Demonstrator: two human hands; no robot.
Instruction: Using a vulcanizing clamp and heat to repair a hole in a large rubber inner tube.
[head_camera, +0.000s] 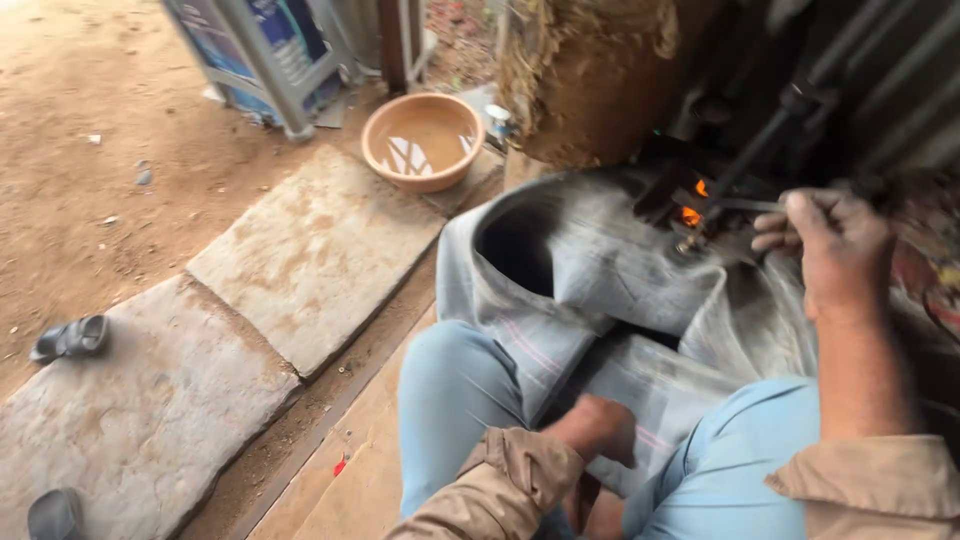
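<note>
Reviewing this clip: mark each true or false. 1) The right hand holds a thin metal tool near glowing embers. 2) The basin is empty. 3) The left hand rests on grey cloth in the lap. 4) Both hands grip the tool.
1) True: the right hand holds a thin metal tool by the embers.
2) False: the basin holds water.
3) True: the left hand lies on the grey cloth.
4) False: only the right hand does.
</note>
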